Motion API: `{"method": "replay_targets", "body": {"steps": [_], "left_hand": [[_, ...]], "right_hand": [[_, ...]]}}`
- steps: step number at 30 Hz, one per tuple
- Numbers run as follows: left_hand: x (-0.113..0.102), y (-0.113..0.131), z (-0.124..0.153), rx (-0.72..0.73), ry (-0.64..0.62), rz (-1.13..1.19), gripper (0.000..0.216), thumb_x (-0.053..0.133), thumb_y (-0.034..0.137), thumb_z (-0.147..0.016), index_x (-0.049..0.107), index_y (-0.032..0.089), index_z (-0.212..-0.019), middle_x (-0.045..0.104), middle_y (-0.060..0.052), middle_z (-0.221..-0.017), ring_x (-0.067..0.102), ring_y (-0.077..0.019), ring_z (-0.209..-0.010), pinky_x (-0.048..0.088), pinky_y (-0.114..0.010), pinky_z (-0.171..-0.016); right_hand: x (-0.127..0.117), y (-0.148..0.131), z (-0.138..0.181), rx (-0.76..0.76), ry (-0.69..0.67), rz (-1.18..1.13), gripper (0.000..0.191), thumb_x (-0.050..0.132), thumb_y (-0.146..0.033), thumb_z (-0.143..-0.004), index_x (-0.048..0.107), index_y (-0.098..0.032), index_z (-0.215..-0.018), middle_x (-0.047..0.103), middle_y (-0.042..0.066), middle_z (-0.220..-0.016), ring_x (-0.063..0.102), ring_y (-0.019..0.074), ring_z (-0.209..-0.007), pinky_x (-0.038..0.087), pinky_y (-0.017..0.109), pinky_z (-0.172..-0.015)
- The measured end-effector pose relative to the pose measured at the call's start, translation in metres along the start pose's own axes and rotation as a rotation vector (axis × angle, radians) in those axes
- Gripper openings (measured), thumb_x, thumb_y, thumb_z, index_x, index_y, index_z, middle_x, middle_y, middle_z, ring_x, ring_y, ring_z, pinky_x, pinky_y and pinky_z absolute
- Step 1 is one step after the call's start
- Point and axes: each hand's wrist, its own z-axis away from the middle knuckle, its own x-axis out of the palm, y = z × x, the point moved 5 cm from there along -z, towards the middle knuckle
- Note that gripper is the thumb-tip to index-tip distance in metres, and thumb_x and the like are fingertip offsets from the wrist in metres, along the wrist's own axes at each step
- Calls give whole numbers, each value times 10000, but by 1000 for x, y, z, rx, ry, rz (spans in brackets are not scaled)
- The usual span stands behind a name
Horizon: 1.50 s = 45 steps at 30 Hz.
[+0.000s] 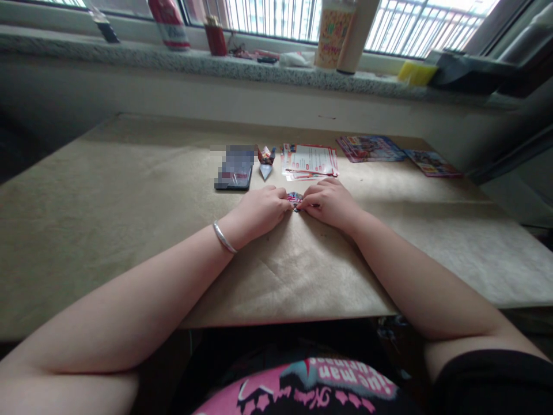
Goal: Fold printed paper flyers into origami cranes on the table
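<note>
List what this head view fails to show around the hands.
All in the head view:
the folded paper is mostly covered by the left hand and right hand pinching it, so its shape is unclear.
the phone has its screen blurred out.
the printed sheets carry text too small to read.
the red container on the sill has its top cut off by the upper edge.

We note a tan table covering (129,196) and a silver bracelet (223,237). The folded paper piece (294,200) is red, white and blue; the flyers (309,159) are white with red edging.
</note>
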Motion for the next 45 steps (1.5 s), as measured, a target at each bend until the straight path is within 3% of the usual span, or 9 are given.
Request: {"method": "replay_targets", "body": {"steps": [7,27,36,45], "left_hand": [[-5,2,0,-49,-43,12,301,473,189,-936,772,190,-901,679,-66,-930,639,-200,-855,492,-304,-728],[-8,-1,4,-82,-61,23,321,467,206,-928,788,193,-924,699,-78,-977,658,-213,-867,508,-310,-720],[-1,-12,7,-121,-21,88,285,513,254,-904,792,253,-964,700,-41,-1011,645,-195,-879,506,-293,-725],[-3,-11,7,-49,91,92,280,506,205,-901,785,195,-914,716,-69,-949,631,-211,-884,527,-331,-811]], "right_hand": [[-4,3,2,-26,-35,19,185,640,-222,-871,807,-299,-892,774,-8,-932,639,193,-881,385,384,-942],[-2,10,7,-49,-4,-21,189,643,-210,-857,808,-297,-880,754,5,-912,649,194,-867,432,393,-909],[2,14,6,-40,-22,-97,185,640,-208,-856,807,-286,-863,740,26,-930,638,174,-818,489,346,-805],[6,16,11,-34,22,-301,224,601,-192,-888,804,-282,-924,742,46,-990,666,175,-894,531,358,-867]]}}
